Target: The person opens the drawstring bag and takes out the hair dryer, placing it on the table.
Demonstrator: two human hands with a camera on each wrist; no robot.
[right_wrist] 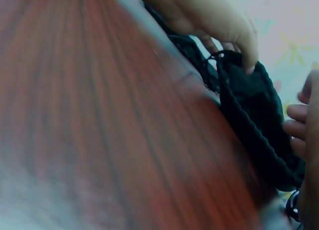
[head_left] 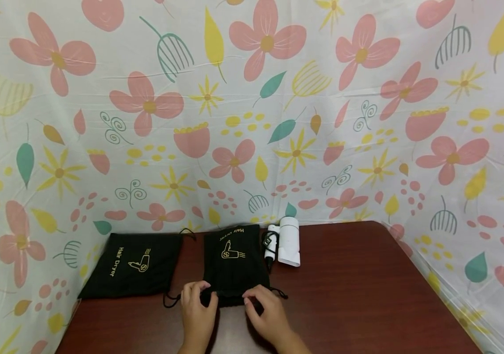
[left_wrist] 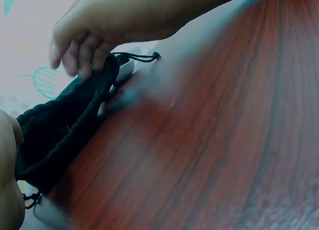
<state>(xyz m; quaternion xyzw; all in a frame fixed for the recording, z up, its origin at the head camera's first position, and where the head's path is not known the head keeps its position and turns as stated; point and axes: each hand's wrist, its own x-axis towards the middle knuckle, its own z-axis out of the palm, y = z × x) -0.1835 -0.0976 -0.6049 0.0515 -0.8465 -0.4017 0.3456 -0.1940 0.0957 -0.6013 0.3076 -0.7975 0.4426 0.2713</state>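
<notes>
A black drawstring bag (head_left: 234, 265) with a gold hair dryer print and lettering lies on the table, its mouth toward the person. In both wrist views the mouth gapes, with a gathered rim. My left hand (head_left: 197, 312) grips the rim at the left corner; in the right wrist view its thumb (right_wrist: 250, 60) reaches inside the mouth. My right hand (head_left: 269, 314) is at the right corner, its fingers (left_wrist: 85, 60) loosely bent over the rim, holding nothing that I can see. What lies deeper in the bag is hidden.
A second black drawstring bag (head_left: 145, 280) with the same print lies flat to the left. Behind the bag's right side is a folded white hair dryer (head_left: 289, 241) with a black cord (head_left: 269, 243). A floral curtain (head_left: 252, 147) surrounds the reddish-brown table (head_left: 367, 295).
</notes>
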